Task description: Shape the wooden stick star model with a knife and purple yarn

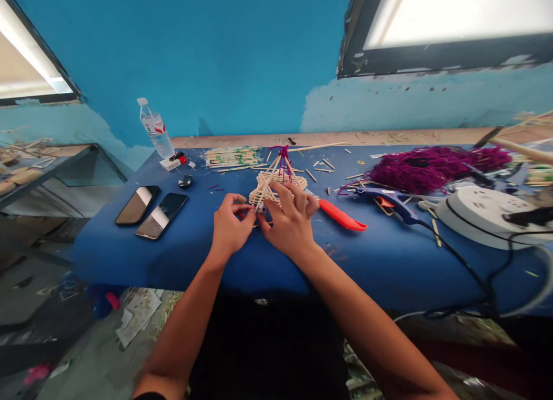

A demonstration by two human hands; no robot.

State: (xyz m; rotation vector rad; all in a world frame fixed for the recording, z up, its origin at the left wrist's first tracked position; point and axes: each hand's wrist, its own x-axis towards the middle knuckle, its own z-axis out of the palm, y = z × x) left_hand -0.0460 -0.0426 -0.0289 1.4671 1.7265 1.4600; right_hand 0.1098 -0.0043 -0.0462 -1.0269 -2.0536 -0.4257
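A small basket-like frame of stacked wooden sticks (259, 188) stands on the blue table in front of me. Slanting sticks rise from it to a peak tied with purple yarn (283, 152). At its near left corner my left hand (233, 224) pinches with thumb and forefinger close to the foot of a slanting stick. My right hand (289, 215) reaches over the front of the frame, its thumb and fingers closed around the same corner and covering part of the sticks. An orange-handled cutter (343, 215) lies just right of my right hand.
Two phones (162, 215), a mouse (185, 181) and a water bottle (156, 132) are on the left. Behind lie bundled sticks (233, 157). To the right are purple yarn (432, 168), a blue glue gun (389, 201) and a white power strip (479, 212) with cables.
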